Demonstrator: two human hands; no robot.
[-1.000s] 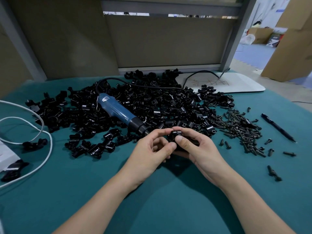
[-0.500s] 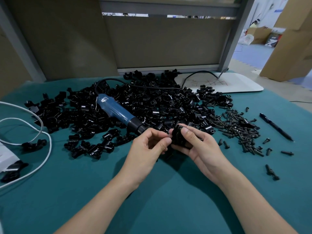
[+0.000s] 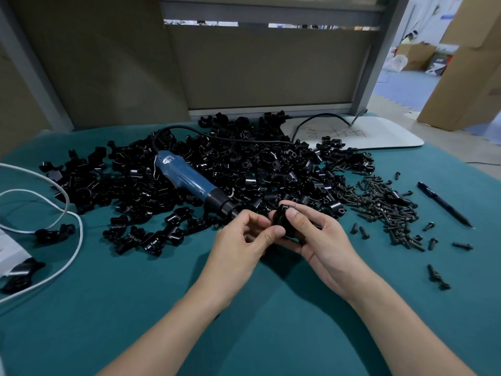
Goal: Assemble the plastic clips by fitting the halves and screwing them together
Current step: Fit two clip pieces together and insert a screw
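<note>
Both hands meet over the green table (image 3: pixel 135 308), just in front of a big heap of black clip halves (image 3: pixel 244 169). My right hand (image 3: pixel 320 245) grips a black plastic clip (image 3: pixel 282 219), thumb across its top and fingers curled beneath. My left hand (image 3: pixel 241 245) pinches the clip's left side with thumb and forefinger. Much of the clip is hidden by the fingers. A blue electric screwdriver (image 3: pixel 189 180) lies on the heap, its tip pointing at my left hand. A pile of black screws (image 3: pixel 385 207) spreads to the right.
A black pen (image 3: pixel 444 204) lies at the far right beyond the screws. White cable (image 3: pixel 70 232) loops at the left near several loose clips (image 3: pixel 54 232). A white board (image 3: pixel 360 134) sits at the back right under the screwdriver's black cord. A partition wall closes the back.
My right hand turned the clip more upright, its thumb moving onto the top. My left hand shifted from cupping the clip to pinching its left side. Both hands stayed in place.
</note>
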